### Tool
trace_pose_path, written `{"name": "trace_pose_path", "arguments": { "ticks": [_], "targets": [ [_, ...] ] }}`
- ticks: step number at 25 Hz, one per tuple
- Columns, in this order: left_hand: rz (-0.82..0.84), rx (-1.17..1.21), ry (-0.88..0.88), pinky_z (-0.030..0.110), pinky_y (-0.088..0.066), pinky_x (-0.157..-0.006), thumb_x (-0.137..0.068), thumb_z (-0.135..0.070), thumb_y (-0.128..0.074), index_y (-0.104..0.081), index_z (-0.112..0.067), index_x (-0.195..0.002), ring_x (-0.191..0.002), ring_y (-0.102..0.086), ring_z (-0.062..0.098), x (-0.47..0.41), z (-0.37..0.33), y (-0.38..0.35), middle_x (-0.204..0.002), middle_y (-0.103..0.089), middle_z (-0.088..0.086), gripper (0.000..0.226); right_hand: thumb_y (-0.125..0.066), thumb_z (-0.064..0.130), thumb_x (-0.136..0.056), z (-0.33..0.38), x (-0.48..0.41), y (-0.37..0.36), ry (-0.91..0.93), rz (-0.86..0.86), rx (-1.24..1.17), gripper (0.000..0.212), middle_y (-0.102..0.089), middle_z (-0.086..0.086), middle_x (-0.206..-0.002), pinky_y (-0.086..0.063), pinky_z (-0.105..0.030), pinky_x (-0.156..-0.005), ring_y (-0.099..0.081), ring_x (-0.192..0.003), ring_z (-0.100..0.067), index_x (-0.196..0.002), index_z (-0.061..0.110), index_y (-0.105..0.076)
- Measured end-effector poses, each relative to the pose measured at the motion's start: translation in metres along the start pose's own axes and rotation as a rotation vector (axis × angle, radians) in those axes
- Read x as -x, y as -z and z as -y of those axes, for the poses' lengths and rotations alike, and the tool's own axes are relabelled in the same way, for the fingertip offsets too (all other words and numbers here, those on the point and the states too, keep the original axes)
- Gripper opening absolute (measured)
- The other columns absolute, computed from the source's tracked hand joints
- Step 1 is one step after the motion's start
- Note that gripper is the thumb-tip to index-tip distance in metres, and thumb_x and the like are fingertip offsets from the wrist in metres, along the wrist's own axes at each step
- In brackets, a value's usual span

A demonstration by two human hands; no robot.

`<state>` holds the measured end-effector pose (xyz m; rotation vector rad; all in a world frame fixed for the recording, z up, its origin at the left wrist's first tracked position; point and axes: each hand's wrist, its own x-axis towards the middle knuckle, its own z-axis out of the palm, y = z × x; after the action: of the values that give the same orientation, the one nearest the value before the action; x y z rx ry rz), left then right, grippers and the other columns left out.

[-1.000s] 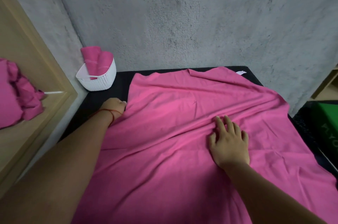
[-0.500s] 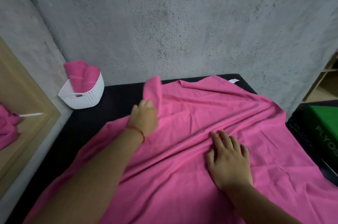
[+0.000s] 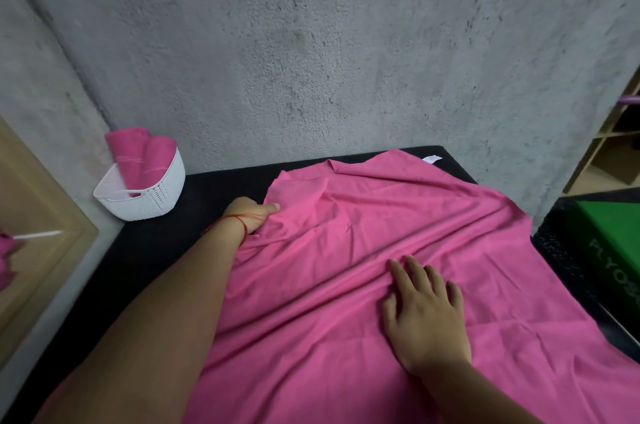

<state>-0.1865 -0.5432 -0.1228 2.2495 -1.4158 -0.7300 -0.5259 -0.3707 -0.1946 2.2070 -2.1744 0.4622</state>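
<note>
A large pink cloth [image 3: 398, 233] lies wrinkled across a black table [image 3: 214, 188]. My left hand [image 3: 251, 214], with a red thread round the wrist, grips the cloth's left edge near the far left corner, thumb on top and fingers tucked under the fabric. My right hand [image 3: 424, 312] rests flat on the middle of the cloth with its fingers spread and straight. A small white label [image 3: 431, 159] shows at the cloth's far right corner.
A white perforated basket [image 3: 145, 196] holding two rolled pink cloths [image 3: 142, 155] stands at the table's far left corner against the grey wall. A wooden frame [image 3: 41, 226] lies left. A green box [image 3: 613, 250] and wooden shelves [image 3: 609, 146] are on the right.
My left hand took the cloth's left edge, lifted it up over the fabric, then brought it back down to the table. The right hand stayed flat on the cloth.
</note>
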Motion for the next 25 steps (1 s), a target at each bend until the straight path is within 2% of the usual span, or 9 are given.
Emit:
{"name": "trace_pose_path", "arguments": {
  "ticks": [2, 4, 7, 10, 12, 14, 16, 19, 25],
  "targets": [
    [0.042, 0.062, 0.043, 0.026, -0.046, -0.059, -0.082, -0.038, -0.083, -0.079, -0.011, -0.089, -0.071, -0.063, 0.024, -0.007, -0.003, 0.006, -0.080, -0.069, 0.008, 0.028, -0.042, 0.050, -0.093, -0.001, -0.002, 0.000, -0.004, -0.007, -0.003, 0.065, -0.049, 0.004, -0.161, -0.033, -0.057, -0.116, -0.044, -0.144, -0.028, -0.155, 0.032, -0.052],
    [0.024, -0.064, 0.012, 0.028, -0.052, -0.066, -0.077, -0.030, -0.082, -0.081, -0.009, -0.092, -0.073, -0.066, 0.026, -0.017, -0.003, 0.022, -0.083, -0.074, 0.012, 0.026, -0.041, 0.050, -0.093, -0.002, 0.000, 0.000, -0.006, 0.001, -0.004, 0.066, -0.048, 0.004, -0.161, -0.032, -0.057, -0.116, -0.044, -0.145, -0.028, -0.155, 0.032, -0.051],
    [-0.356, -0.199, 0.028, 0.045, -0.057, -0.094, -0.082, -0.025, -0.069, -0.076, -0.006, -0.112, -0.110, -0.069, 0.039, -0.040, 0.001, 0.067, -0.118, -0.073, 0.020, 0.036, -0.041, 0.050, -0.092, -0.004, 0.000, 0.000, -0.006, -0.012, -0.008, 0.067, -0.045, 0.004, -0.163, -0.033, -0.057, -0.116, -0.043, -0.145, -0.028, -0.157, 0.033, -0.048],
    [-0.664, -0.014, 0.069, 0.053, -0.048, -0.103, -0.095, -0.010, -0.056, -0.055, -0.001, -0.138, -0.126, -0.057, 0.047, -0.041, 0.007, 0.094, -0.141, -0.056, 0.025, 0.043, -0.044, 0.050, -0.091, -0.002, 0.000, 0.000, -0.008, -0.012, -0.030, 0.071, -0.043, 0.004, -0.165, -0.035, -0.057, -0.116, -0.044, -0.145, -0.028, -0.159, 0.033, -0.045],
    [-0.624, -0.038, -0.012, 0.056, -0.046, -0.102, -0.096, -0.014, -0.054, -0.047, -0.005, -0.142, -0.128, -0.053, 0.047, -0.029, 0.003, 0.072, -0.144, -0.048, 0.023, 0.047, -0.045, 0.050, -0.090, -0.002, 0.000, -0.001, -0.017, -0.007, -0.036, 0.073, -0.041, 0.004, -0.166, -0.035, -0.058, -0.117, -0.043, -0.146, -0.028, -0.161, 0.033, -0.042],
    [-0.426, -0.246, -0.159, 0.055, -0.044, -0.106, -0.097, -0.029, -0.051, -0.051, -0.013, -0.139, -0.131, -0.049, 0.042, -0.009, 0.003, 0.024, -0.144, -0.049, 0.018, 0.045, -0.045, 0.050, -0.090, -0.002, 0.001, -0.001, -0.016, -0.006, -0.037, 0.073, -0.040, 0.004, -0.167, -0.034, -0.058, -0.117, -0.043, -0.146, -0.028, -0.162, 0.032, -0.040],
    [-0.226, -0.437, -0.170, 0.056, -0.035, -0.114, -0.099, -0.048, -0.046, -0.049, -0.019, -0.143, -0.141, -0.040, 0.037, 0.013, 0.012, -0.022, -0.153, -0.045, 0.013, 0.054, -0.045, 0.050, -0.090, -0.001, 0.000, 0.000, -0.015, 0.001, -0.039, 0.074, -0.040, 0.003, -0.167, -0.034, -0.057, -0.117, -0.043, -0.146, -0.028, -0.162, 0.032, -0.040],
    [-0.216, -0.572, -0.156, 0.064, -0.016, -0.119, -0.101, -0.059, -0.037, -0.040, -0.026, -0.153, -0.156, -0.017, 0.033, 0.040, 0.026, -0.051, -0.167, -0.028, 0.005, 0.062, -0.043, 0.050, -0.091, -0.002, -0.001, 0.000, -0.016, -0.001, -0.046, 0.075, -0.038, 0.002, -0.168, -0.033, -0.056, -0.118, -0.042, -0.147, -0.027, -0.164, 0.032, -0.036],
    [-0.211, -0.597, -0.185, 0.066, -0.015, -0.120, -0.101, -0.065, -0.032, -0.035, -0.032, -0.156, -0.157, -0.016, 0.031, 0.086, 0.053, -0.058, -0.168, -0.028, 0.002, 0.065, -0.034, 0.053, -0.095, -0.005, -0.002, -0.003, -0.026, 0.034, -0.079, 0.081, -0.016, -0.001, -0.177, -0.024, -0.055, -0.124, -0.030, -0.156, -0.027, -0.170, 0.035, -0.010]
  ]
}}
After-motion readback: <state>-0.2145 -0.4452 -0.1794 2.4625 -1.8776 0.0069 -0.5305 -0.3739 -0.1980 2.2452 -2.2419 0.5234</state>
